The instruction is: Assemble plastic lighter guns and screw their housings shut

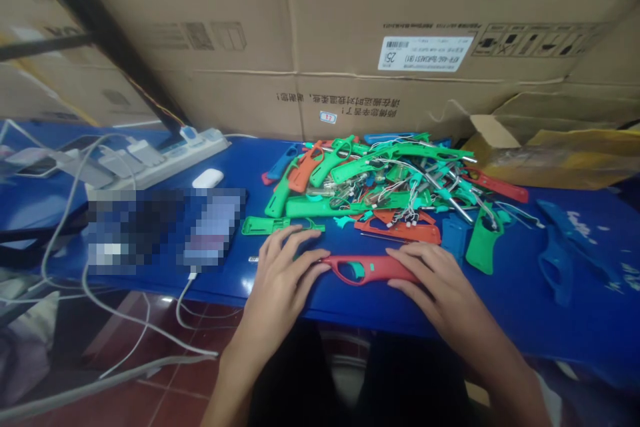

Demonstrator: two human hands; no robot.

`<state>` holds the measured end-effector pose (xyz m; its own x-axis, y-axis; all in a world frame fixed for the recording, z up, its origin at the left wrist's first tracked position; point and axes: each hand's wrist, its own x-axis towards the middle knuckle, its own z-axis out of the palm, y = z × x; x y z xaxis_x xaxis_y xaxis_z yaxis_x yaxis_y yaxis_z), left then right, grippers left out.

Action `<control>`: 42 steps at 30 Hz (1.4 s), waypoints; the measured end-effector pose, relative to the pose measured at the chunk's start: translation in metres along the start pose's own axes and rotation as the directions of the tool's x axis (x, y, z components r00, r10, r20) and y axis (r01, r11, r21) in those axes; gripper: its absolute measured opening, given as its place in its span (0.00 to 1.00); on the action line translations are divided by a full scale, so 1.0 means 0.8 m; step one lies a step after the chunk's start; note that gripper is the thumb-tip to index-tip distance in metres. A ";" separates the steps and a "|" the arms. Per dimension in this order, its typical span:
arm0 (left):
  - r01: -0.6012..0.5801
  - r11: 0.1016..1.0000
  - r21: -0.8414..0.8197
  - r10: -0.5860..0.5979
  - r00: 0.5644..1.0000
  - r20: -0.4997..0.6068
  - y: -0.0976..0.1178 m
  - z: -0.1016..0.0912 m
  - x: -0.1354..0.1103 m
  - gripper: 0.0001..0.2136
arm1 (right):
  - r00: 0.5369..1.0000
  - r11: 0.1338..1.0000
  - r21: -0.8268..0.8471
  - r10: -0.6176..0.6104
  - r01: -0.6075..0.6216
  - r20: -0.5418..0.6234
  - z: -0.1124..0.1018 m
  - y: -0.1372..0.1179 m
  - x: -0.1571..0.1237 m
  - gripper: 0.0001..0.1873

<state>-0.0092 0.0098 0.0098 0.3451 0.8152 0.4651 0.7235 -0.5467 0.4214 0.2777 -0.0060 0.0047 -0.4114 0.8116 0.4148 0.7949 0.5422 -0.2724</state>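
Upside-down black lettering reading "AUX", partly cut off, runs beside large Chinese characters across a brown carton (340, 20) standing behind a heap (377, 180) of green, orange and blue plastic parts, wires and metal tubes. Lower on the carton, an inverted line asks in Chinese for gentle handling and says thank you; a white label (425, 53) carries a "25" and a model code that seems to begin "KFR", its finer print too small to read. In front of the heap, over a blue counter (360, 310), a red casing (385, 268) lies level and lengthwise between two bare hands, smooth and slim, with an oval loop framing a teal trigger (357, 271) and a small teal patch on its side. The left hand (283, 267) pinches the narrow end between thumb and fingers, knuckles up; the right hand (433, 273) grips the broad end, thumb below and fingers bent over the top. Both forearms reach in from below, angled toward each other. Loose blue parts (557, 263) lie right of the heap, and a white power strip (165, 170) sits to its left.
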 end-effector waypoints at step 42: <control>-0.111 0.991 0.068 0.109 0.993 0.034 0.006 0.000 0.004 0.07 | 0.991 0.985 -0.148 -0.100 0.086 -0.092 0.012 -0.031 -0.005 0.18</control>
<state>-0.0042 0.0100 0.0133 0.4420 0.7568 0.4816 0.7199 -0.6196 0.3129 0.2551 -0.0209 0.0016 -0.4463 0.7295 0.5182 0.8136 0.5719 -0.1044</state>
